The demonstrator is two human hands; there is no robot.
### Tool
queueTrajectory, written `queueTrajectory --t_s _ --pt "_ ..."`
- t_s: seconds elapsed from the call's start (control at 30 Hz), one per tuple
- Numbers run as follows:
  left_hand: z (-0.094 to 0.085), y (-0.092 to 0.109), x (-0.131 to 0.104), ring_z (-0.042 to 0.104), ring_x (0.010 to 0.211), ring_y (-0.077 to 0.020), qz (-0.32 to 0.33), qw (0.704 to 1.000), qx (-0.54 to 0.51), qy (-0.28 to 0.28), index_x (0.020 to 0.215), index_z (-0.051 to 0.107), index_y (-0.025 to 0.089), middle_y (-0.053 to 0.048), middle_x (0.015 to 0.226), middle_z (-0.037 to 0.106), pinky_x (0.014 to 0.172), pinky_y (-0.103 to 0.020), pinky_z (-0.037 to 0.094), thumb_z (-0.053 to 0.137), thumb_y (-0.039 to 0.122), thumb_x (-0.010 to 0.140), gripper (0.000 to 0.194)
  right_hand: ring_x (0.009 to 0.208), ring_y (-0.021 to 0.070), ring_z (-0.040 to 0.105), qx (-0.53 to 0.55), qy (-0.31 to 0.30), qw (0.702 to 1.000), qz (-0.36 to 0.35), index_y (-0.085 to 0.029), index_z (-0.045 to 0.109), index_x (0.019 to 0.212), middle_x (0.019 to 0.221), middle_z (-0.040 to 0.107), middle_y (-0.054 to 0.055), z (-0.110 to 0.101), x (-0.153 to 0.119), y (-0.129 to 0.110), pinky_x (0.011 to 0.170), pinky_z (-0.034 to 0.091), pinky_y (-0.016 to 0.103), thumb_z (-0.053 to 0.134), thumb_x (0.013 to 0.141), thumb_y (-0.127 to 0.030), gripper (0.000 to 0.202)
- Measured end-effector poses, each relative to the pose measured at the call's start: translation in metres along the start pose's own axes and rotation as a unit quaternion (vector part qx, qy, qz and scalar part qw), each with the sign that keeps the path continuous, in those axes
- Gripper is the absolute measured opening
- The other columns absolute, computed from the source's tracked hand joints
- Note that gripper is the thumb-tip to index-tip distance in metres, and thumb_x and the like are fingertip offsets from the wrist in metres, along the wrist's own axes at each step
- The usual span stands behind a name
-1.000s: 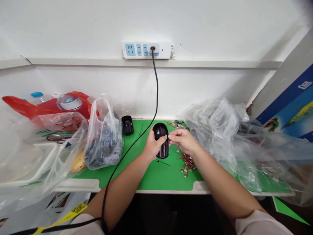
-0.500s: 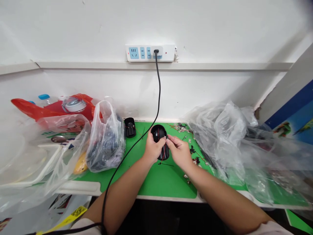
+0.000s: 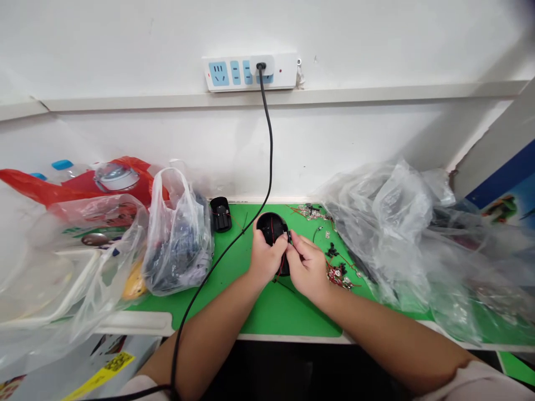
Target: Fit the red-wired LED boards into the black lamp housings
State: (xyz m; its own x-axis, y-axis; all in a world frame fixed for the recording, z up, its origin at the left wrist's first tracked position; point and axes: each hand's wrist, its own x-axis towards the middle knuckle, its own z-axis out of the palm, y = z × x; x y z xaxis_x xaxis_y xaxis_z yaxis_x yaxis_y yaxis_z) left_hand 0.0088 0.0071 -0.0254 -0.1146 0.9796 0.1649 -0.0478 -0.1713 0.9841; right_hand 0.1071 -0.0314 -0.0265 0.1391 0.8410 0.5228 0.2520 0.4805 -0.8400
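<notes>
A rounded black housing (image 3: 267, 227) with a thin red wire across it is held over the green mat (image 3: 267, 317). My left hand (image 3: 267, 257) wraps round its left side, the thumb laid over its front. At its right edge, the fingers of my right hand (image 3: 307, 264) are pinched by a small dark part, too small to name. Both hands' fingertips nearly meet there. A second black housing (image 3: 220, 215) stands at the back left of the mat. Small metal parts with red wires (image 3: 337, 275) lie to the right of my right hand.
A black cable (image 3: 271, 150) hangs from a power strip (image 3: 251, 72) and crosses left of the hands, over my left forearm. Filled plastic bags (image 3: 179, 239) stand at left, and crumpled clear plastic (image 3: 397, 223) covers the right. More small parts (image 3: 311, 211) lie at the back.
The camera view has shifted slightly. My right hand's fingers have closed in further against the housing's right edge, and the housing is turned a little. More of the red-wired parts shows at right.
</notes>
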Motion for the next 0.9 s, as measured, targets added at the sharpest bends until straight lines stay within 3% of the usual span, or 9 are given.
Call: queueTrajectory --t_s 0.13,0.3,0.43,0.57,0.63,0.7,0.77,0.9 --pt "0.002 0.004 -0.005 0.053 0.071 -0.0138 0.005 1.0 0.018 0.007 0.105 0.05 0.022 0.002 0.082 0.054 0.069 -0.026 0.046 0.066 0.024 0.072 0.036 0.062 0.0175 0.046 -0.015 -0.005 0.999 -0.032 -0.021 0.069 0.088 0.067 0.049 0.003 -0.002 -0.002 0.0 0.063 0.042 0.033 0.046 0.09 -0.022 0.023" --pt "0.002 0.009 -0.008 0.054 0.072 -0.0138 0.03 0.999 0.015 0.019 0.1 0.051 0.021 0.001 0.083 0.056 0.069 -0.026 0.046 0.068 0.021 0.068 0.036 0.063 0.0179 0.045 -0.027 -0.014 0.998 -0.056 -0.021 0.068 0.108 0.067 0.047 0.003 -0.004 -0.003 0.0 0.062 0.041 0.033 0.047 0.089 -0.021 0.028" --pt "0.003 0.015 -0.002 0.055 0.07 -0.0128 -0.049 0.998 -0.05 0.004 0.093 0.048 0.022 0.003 0.078 0.055 0.065 -0.025 0.048 0.069 0.025 0.068 0.033 0.065 0.017 0.048 0.007 -0.041 0.998 -0.038 -0.022 0.07 0.105 0.07 0.052 0.004 -0.007 0.003 0.001 0.064 0.042 0.033 0.049 0.09 -0.025 0.026" --pt "0.001 0.023 0.003 0.058 0.056 -0.0131 -0.178 0.975 -0.11 -0.077 0.097 0.046 0.024 0.004 0.074 0.057 0.052 -0.027 0.049 0.07 0.031 0.067 0.04 0.064 0.0162 0.051 0.08 -0.025 0.993 0.083 -0.021 0.074 0.09 0.066 0.056 0.002 -0.022 0.025 0.011 0.065 0.044 0.032 0.056 0.087 -0.036 0.023" --pt "0.0 0.025 0.002 0.058 0.049 -0.0141 -0.242 0.952 -0.124 -0.14 0.101 0.046 0.025 0.004 0.072 0.058 0.046 -0.027 0.047 0.069 0.033 0.066 0.043 0.067 0.0162 0.055 0.152 0.012 0.976 0.156 -0.022 0.073 0.096 0.071 0.061 0.002 -0.03 0.038 0.018 0.068 0.046 0.032 0.06 0.084 -0.04 0.025" --pt "0.0 0.024 0.0 0.058 0.048 -0.0145 -0.288 0.923 -0.147 -0.208 0.104 0.048 0.025 0.002 0.072 0.059 0.045 -0.027 0.047 0.068 0.033 0.066 0.044 0.081 0.0182 0.061 0.24 0.012 0.95 0.2 -0.023 0.068 0.109 0.092 0.068 0.003 -0.036 0.047 0.024 0.075 0.048 0.032 0.063 0.081 -0.042 0.034" --pt "0.0 0.021 -0.003 0.058 0.049 -0.0139 -0.308 0.902 -0.16 -0.259 0.108 0.05 0.026 0.001 0.073 0.06 0.045 -0.026 0.047 0.069 0.032 0.065 0.047 0.096 0.0207 0.062 0.305 -0.045 0.925 0.222 -0.025 0.062 0.119 0.109 0.068 0.005 -0.038 0.051 0.027 0.083 0.049 0.034 0.064 0.079 -0.044 0.045" --pt "0.001 0.014 -0.004 0.056 0.047 -0.0115 -0.303 0.897 -0.152 -0.284 0.119 0.048 0.027 0.001 0.075 0.061 0.045 -0.024 0.044 0.073 0.03 0.063 0.061 0.098 0.0207 0.063 0.332 -0.157 0.901 0.232 -0.026 0.057 0.127 0.109 0.07 0.005 -0.039 0.049 0.032 0.091 0.048 0.037 0.065 0.079 -0.046 0.053"
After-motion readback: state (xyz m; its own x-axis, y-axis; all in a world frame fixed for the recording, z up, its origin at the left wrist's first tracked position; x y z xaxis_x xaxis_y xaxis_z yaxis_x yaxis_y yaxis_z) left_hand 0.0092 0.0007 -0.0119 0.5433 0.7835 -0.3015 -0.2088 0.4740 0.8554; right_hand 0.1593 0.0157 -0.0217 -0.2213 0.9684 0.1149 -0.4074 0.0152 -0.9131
